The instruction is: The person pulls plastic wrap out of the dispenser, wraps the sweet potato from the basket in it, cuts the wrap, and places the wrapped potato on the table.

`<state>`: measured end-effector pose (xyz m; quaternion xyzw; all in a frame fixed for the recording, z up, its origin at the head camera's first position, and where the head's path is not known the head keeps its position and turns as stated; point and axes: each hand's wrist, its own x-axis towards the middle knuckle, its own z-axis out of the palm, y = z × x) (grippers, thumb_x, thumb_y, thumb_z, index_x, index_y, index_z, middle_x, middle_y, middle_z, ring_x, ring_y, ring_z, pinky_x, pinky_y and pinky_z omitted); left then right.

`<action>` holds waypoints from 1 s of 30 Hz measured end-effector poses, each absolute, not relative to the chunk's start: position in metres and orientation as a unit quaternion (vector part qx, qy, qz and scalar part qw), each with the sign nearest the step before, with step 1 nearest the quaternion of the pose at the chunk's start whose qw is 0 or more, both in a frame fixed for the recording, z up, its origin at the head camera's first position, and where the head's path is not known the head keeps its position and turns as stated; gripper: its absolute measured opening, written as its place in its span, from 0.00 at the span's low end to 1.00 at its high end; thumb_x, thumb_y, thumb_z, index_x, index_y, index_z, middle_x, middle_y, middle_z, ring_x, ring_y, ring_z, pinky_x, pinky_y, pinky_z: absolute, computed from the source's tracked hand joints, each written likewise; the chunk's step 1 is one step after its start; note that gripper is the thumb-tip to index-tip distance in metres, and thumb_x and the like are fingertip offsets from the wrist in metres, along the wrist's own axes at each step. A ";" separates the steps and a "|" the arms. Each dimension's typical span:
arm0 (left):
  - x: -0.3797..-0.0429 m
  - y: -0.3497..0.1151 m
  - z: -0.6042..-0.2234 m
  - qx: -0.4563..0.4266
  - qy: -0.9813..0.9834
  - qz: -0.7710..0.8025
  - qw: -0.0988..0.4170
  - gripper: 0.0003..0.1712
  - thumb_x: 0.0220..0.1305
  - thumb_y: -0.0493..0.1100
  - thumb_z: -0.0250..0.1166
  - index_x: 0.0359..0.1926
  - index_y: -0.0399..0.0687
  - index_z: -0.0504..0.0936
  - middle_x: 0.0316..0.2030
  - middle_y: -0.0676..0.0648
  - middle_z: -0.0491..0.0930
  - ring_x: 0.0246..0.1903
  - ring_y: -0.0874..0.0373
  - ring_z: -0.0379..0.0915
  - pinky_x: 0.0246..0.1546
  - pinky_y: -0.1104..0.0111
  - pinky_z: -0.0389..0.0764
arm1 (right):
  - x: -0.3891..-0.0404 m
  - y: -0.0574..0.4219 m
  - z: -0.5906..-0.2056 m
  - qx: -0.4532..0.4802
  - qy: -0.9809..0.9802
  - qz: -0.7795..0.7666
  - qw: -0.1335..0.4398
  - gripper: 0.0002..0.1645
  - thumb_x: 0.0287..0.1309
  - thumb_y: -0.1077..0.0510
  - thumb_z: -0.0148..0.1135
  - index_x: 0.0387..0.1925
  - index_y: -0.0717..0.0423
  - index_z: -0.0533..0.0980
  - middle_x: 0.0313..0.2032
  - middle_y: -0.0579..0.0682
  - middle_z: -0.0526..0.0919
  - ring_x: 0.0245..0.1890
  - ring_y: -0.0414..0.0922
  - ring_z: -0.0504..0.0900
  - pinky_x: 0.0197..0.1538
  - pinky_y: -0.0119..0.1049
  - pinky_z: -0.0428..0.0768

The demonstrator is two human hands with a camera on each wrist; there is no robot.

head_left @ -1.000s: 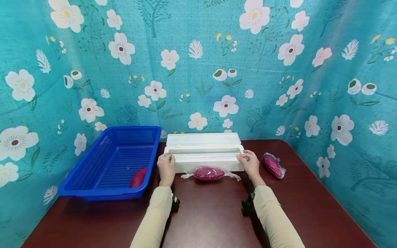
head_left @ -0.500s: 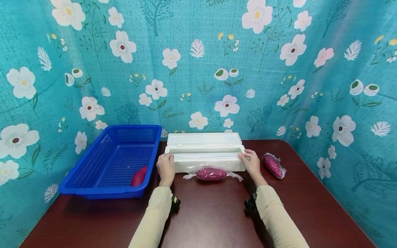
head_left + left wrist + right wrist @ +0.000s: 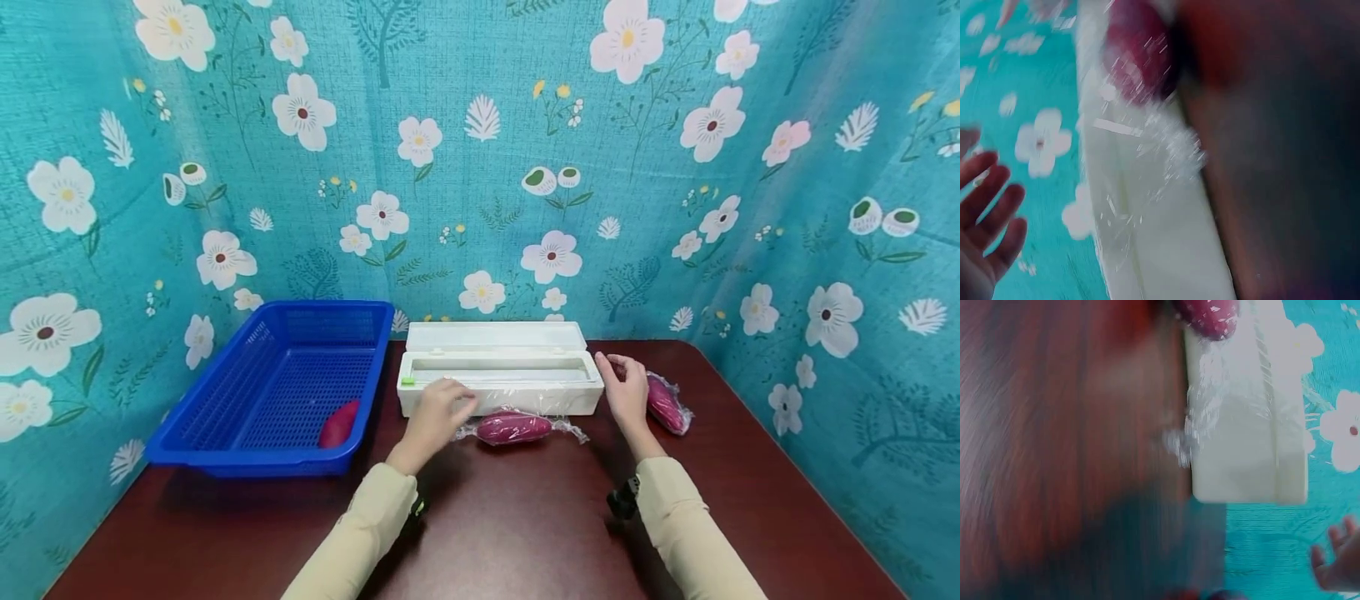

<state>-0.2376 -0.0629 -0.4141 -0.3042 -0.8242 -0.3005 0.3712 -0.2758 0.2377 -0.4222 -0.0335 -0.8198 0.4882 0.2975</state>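
A white cling film dispenser box (image 3: 498, 400) stands at the back of the table, its lid (image 3: 497, 337) raised and a green slider (image 3: 407, 381) at its left end. Before its front wall lies an oblong purple-red vegetable, possibly a sweet potato (image 3: 514, 427), wrapped in clear film twisted at both ends. My left hand (image 3: 437, 417) hovers in front of the box's left part, fingers loosely bent and apart in the left wrist view, holding nothing. Just off the box's right end is my right hand (image 3: 628, 392), also holding nothing, its fingers loosely bent.
A blue plastic basket (image 3: 247, 460) on the left holds one unwrapped purple-red vegetable (image 3: 340, 423). Beyond my right hand lies another film-wrapped one (image 3: 667, 406). A flowered teal curtain (image 3: 480, 167) hangs behind the dark red table (image 3: 510, 533).
Both hands have left the film edge at the box's ends. The left moved right and toward the wrapped vegetable; the right moved outward to the right. The slider at the left is now uncovered.
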 end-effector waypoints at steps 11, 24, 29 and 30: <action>-0.230 -0.049 -0.426 -0.387 -0.889 -0.191 0.154 0.21 0.43 0.45 0.72 0.40 0.39 0.81 0.36 0.46 0.79 0.36 0.57 0.74 0.41 0.67 0.74 | -0.251 0.232 -0.440 0.318 -0.851 0.382 0.170 0.16 0.39 0.63 0.71 0.34 0.65 0.80 0.32 0.56 0.81 0.27 0.48 0.78 0.25 0.35 0.77; -0.240 -0.041 -0.442 -0.381 -0.896 -0.187 0.131 0.19 0.44 0.35 0.70 0.39 0.38 0.74 0.35 0.44 0.78 0.37 0.55 0.74 0.40 0.67 0.74 | -0.243 0.215 -0.440 0.344 -0.845 0.408 0.026 0.23 0.40 0.72 0.67 0.42 0.75 0.73 0.38 0.67 0.76 0.35 0.61 0.77 0.40 0.53 0.74; -0.240 -0.040 -0.443 -0.377 -0.897 -0.192 0.128 0.15 0.47 0.33 0.68 0.37 0.39 0.73 0.32 0.46 0.78 0.35 0.56 0.75 0.35 0.69 0.75 | -0.251 0.220 -0.457 0.340 -0.853 0.393 0.043 0.21 0.40 0.69 0.69 0.41 0.68 0.75 0.35 0.59 0.78 0.32 0.53 0.79 0.37 0.46 0.77; -0.240 -0.041 -0.444 -0.376 -0.898 -0.190 0.126 0.15 0.47 0.34 0.68 0.36 0.39 0.74 0.32 0.46 0.78 0.34 0.57 0.74 0.35 0.69 0.75 | -0.250 0.220 -0.458 0.340 -0.858 0.381 0.051 0.21 0.40 0.68 0.69 0.40 0.66 0.75 0.35 0.57 0.78 0.33 0.52 0.78 0.38 0.45 0.77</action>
